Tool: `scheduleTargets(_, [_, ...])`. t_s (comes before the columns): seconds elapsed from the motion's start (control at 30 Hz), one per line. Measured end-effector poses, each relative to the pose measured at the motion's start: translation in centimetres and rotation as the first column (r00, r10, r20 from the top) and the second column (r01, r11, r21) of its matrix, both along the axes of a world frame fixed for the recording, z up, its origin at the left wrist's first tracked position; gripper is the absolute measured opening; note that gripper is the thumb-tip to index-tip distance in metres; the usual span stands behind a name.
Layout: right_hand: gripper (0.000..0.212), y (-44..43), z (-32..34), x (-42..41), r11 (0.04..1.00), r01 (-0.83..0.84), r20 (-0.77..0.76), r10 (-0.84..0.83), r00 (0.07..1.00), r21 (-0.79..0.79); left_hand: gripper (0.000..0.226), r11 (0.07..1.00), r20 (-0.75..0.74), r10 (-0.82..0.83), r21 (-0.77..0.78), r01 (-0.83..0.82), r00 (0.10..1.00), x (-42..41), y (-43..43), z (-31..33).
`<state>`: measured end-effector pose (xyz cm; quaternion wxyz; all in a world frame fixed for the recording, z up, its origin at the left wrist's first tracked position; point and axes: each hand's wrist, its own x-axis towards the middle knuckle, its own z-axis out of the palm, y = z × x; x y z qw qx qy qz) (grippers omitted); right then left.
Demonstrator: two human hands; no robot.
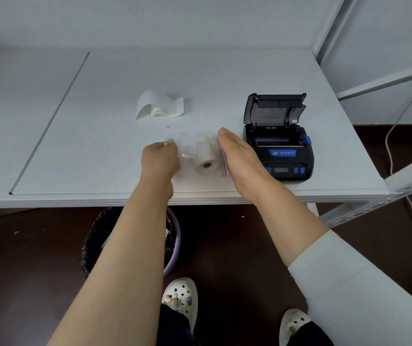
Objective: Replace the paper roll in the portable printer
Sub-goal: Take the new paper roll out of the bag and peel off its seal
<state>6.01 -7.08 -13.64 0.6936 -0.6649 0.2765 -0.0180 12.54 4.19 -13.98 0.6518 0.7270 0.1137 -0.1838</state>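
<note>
A white paper roll point(206, 158) lies on the white table point(100, 146) between my hands, inside clear plastic wrap point(187, 146). My left hand point(160, 158) pinches the wrap at the roll's left side. My right hand point(239, 158) holds the roll's right end, fingers flat against it. The black and blue portable printer point(278, 151) stands just right of my right hand, lid point(273, 109) raised, paper bay showing without a roll in it. A loose curl of used paper point(160, 106) lies behind the roll.
A white metal shelf frame point(374, 78) rises at the table's right edge, with a cable point(394, 126) hanging beside it. Under the table stands a bin point(172, 236) lined with a black bag. A seam strip point(50, 121) crosses the table on the left.
</note>
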Motion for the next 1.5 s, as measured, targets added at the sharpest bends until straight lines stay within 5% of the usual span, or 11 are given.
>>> scheduleTargets(0.2, [0.051,-0.1,-0.4,0.3,0.998,-0.007,-0.01,0.007,1.0,-0.062,0.021,0.975,-0.152,0.092,-0.189,-0.12,0.984,0.0,0.3,1.6])
scheduleTargets(0.3, [0.053,0.1,-0.9,0.7,1.0,-0.027,-0.023,0.026,0.999,-0.016,0.018,0.993,-0.099,-0.01,-0.12,-0.002,0.995,0.0,0.4,1.3])
scheduleTargets(0.43, [0.046,0.0,-1.2,0.8,1.0,0.002,-0.035,-0.001,0.999,0.016,0.049,0.981,-0.06,0.073,-0.177,-0.082,0.996,0.1,0.4,0.7])
scheduleTargets(0.57, [0.035,0.0,-1.1,0.5,0.999,-0.028,-0.061,0.029,0.998,0.025,0.043,0.984,-0.013,0.085,-0.159,-0.086,0.996,0.8,0.7,0.1])
scheduleTargets(0.8, [0.067,0.4,-1.7,0.2,0.914,-0.19,-0.092,0.168,0.982,-0.36,0.019,0.997,0.063,-0.078,0.016,0.077,0.995,0.5,1.2,0.1])
scheduleTargets(1.0, [0.012,1.0,-2.5,0.9,0.73,-0.147,-0.015,0.184,0.983,-0.668,0.03,1.0,0.044,-0.004,0.017,0.003,0.999,0.9,1.1,-0.9])
scheduleTargets(1.13, [0.02,0.5,-2.1,0.7,0.607,0.019,0.078,0.072,0.994,-0.794,0.02,1.0,0.082,-0.001,0.02,-0.001,0.997,0.8,1.0,-1.0])
scheduleTargets(1.2, [0.023,-0.2,-1.6,0.6,0.632,0.116,0.153,0.005,0.988,-0.766,0.021,0.996,0.102,0.086,-0.024,-0.084,0.991,1.0,0.9,-0.9])
scheduleTargets(1.3, [0.023,-1.3,-0.5,0.3,0.794,0.223,0.218,-0.117,0.969,-0.565,0.037,0.977,0.067,0.193,-0.108,-0.185,0.979,1.3,0.7,-0.7])
scheduleTargets(1.4, [0.017,-1.9,0.8,-0.2,0.932,0.317,0.258,-0.267,0.928,-0.174,0.05,0.984,-0.024,0.019,-0.177,-0.023,1.0,0.6,-0.4,0.5])
scheduleTargets(1.5, [0.016,-2.3,1.9,-1.0,0.951,0.305,0.252,-0.309,0.917,0.057,0.081,0.999,0.037,-0.05,0.014,0.05,0.998,-0.3,-1.8,1.0])
